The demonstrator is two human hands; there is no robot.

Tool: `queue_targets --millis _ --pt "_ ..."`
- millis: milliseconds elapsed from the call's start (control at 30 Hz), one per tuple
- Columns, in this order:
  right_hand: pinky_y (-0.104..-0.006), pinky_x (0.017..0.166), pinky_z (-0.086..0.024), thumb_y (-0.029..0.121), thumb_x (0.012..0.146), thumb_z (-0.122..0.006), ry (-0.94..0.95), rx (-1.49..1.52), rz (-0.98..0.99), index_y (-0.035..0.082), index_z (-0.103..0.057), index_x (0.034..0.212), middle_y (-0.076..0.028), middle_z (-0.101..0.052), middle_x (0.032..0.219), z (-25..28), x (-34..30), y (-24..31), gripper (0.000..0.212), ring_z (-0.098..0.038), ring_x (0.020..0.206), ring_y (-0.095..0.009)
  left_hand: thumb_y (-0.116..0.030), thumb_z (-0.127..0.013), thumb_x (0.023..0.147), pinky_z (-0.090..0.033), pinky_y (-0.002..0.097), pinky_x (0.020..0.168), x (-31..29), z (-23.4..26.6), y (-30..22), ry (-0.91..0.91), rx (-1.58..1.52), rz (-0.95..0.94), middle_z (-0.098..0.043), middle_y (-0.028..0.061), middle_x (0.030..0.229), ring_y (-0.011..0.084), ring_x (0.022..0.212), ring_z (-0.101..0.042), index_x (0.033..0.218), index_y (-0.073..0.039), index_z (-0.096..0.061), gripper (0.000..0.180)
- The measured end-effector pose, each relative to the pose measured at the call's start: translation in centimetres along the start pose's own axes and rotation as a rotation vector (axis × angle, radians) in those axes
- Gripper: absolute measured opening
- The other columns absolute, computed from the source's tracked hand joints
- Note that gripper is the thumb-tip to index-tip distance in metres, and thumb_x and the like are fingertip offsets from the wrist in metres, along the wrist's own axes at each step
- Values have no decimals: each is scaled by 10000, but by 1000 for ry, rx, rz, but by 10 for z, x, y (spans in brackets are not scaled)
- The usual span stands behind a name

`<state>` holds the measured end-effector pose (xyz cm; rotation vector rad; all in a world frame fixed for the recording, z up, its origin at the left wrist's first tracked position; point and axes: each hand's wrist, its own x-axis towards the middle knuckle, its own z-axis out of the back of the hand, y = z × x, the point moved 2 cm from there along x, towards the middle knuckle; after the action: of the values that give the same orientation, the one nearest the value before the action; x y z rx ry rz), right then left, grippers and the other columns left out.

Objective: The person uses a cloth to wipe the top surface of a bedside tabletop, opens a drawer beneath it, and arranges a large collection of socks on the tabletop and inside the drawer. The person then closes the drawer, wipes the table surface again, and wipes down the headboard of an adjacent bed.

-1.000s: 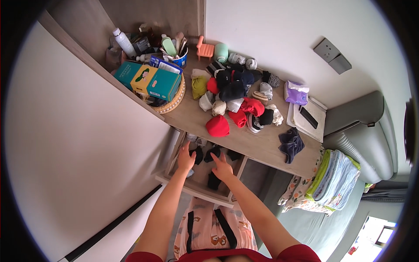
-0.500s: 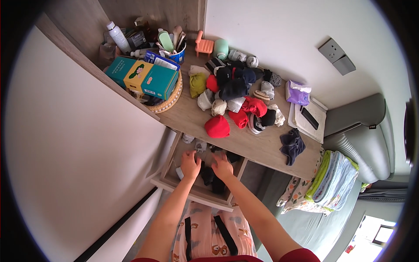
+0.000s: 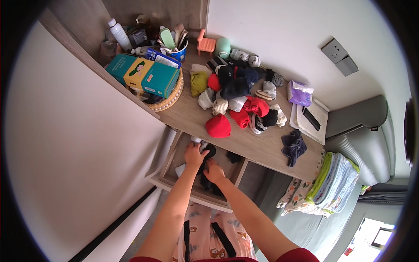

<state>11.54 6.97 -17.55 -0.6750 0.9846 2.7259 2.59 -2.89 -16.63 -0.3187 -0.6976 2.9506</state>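
Observation:
Both my hands are inside a pulled-out wooden drawer (image 3: 163,174) below the desktop. My left hand (image 3: 194,154) rests over a bundle of dark socks at the drawer's back left, its fingers apart and partly hidden among them. Close by on the right, my right hand (image 3: 214,171) has its fingers and thumb closed on a black sock (image 3: 210,151) that runs between the hands. More black socks (image 3: 206,182) lie under my right wrist. A small dark sock (image 3: 234,156) sits at the drawer's right side, and a white item (image 3: 180,170) at its left.
Rolled socks in several colours, including a red one (image 3: 218,126), heap on the desktop (image 3: 187,118). A dark cloth piece (image 3: 293,147) lies near its right end. A teal box (image 3: 161,80) tops a woven basket (image 3: 171,103) at left. Folded towels (image 3: 335,179) sit on the bed.
My hands have come closer together. The right has shifted left and down, and the left slightly up and right. Black socks have been gathered up between them.

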Motion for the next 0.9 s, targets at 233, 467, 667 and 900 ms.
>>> queue_targets --millis 233,467,667,900 --pt "-403 878 -445 280 826 -590 -97 144 65 -15 -545 1123 -178 -477 1240 4 -49 -13 421 -509 1077 -358 -235 -660 765 -454 382 621 -61 -3 32 -65 -242 -29 -530 109 791 272 697 -557 807 -55 -605 193" --pt "-372 860 -459 195 827 -600 -365 252 287 8 -525 1152 -161 -483 1213 97 -85 41 382 -533 1041 -346 -99 -611 825 -367 269 529 -71 48 -12 -511 -812 50 -431 54 786 144 585 -419 811 -21 -511 127" --pt "-357 895 -435 122 797 -631 -627 277 485 -17 -483 1202 -199 -432 1271 186 -56 80 453 -492 1111 -353 -106 -585 853 -413 234 599 27 105 -75 -557 -681 -131 -517 65 961 129 728 -500 979 -14 -535 164" --pt "-361 870 -452 99 789 -613 -508 323 469 10 -402 1291 -212 -306 1390 170 -2 83 552 -419 1208 -368 -78 -559 859 -497 268 689 69 81 -34 -138 -949 -49 -502 115 1219 186 862 -601 1221 -38 -477 373"
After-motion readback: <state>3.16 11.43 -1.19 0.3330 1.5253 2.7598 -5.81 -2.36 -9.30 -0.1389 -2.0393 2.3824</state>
